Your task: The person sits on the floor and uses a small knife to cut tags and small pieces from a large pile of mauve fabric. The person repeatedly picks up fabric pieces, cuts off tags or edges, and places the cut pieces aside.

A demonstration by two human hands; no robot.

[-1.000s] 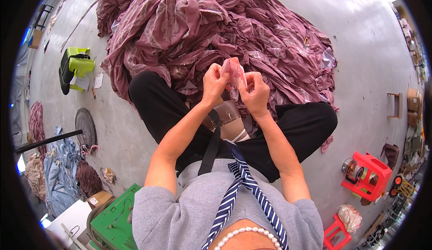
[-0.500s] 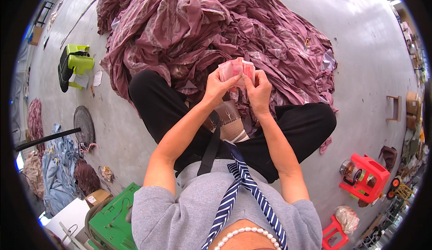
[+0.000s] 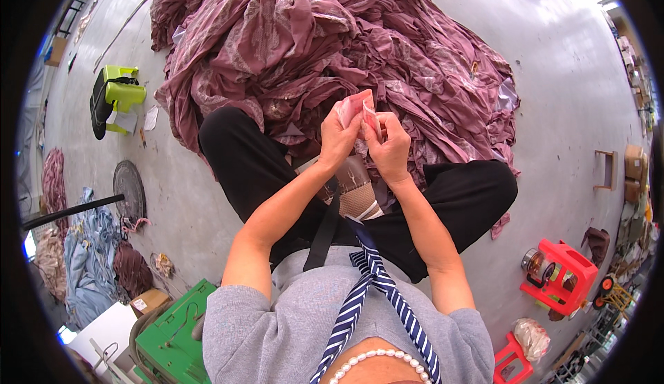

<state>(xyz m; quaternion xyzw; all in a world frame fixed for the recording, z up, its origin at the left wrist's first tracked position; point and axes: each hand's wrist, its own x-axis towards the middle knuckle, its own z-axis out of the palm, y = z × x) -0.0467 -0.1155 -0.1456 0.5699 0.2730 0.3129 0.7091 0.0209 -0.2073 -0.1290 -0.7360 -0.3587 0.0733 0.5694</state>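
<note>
A small wad of pink-red banknotes (image 3: 357, 106) is held up between my two hands, over the near edge of a big heap of mauve patterned cloth (image 3: 277, 45). My left hand (image 3: 337, 139) is closed on its left side, thumb on the near face. Closed around the right side of the wad is my right hand (image 3: 389, 150), fingers bent and thumb against the paper. The notes are bent, and a gap shows between the left part and the right part. How many there are I cannot tell. Below my hands is a brown shoe (image 3: 353, 175) between my crossed legs.
On the left are a lime-green stool (image 3: 124, 93) with black cloth, a round dark base (image 3: 129, 190) and blue cloth (image 3: 97, 259). A green machine table (image 3: 173, 332) stands near left. To the right lie red plastic stools (image 3: 564, 277) and a wooden frame (image 3: 606, 169).
The wad has gone from spread fairly flat to bent inward. My right hand has moved slightly down and left, its fingers curling more, closer to my left hand.
</note>
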